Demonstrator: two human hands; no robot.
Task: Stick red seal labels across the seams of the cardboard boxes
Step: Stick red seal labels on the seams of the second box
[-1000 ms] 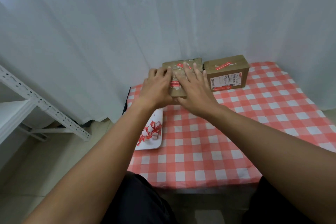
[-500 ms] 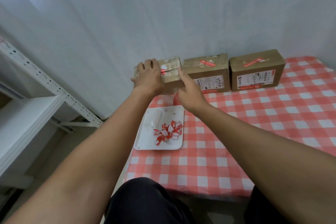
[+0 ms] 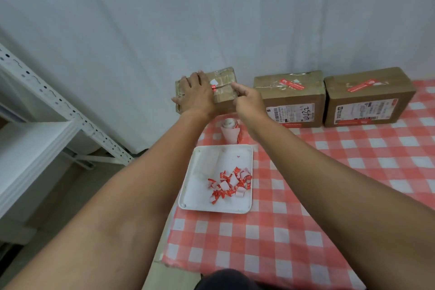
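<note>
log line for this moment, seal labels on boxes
step: sealing leftmost box | left hand: flat on top | right hand: at its right edge | other two boxes: labelled

Both bare arms stretch forward. The left hand (image 3: 196, 96) lies flat, palm down, fingers spread and straight, pressing on what lies beneath it. The right hand (image 3: 248, 102) sits just beside it, fingers curled, its fingertips (image 3: 235, 86) pointing left toward the other hand.

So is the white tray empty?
No. The white tray holds a heap of red and white paper scraps near its right side.
</note>
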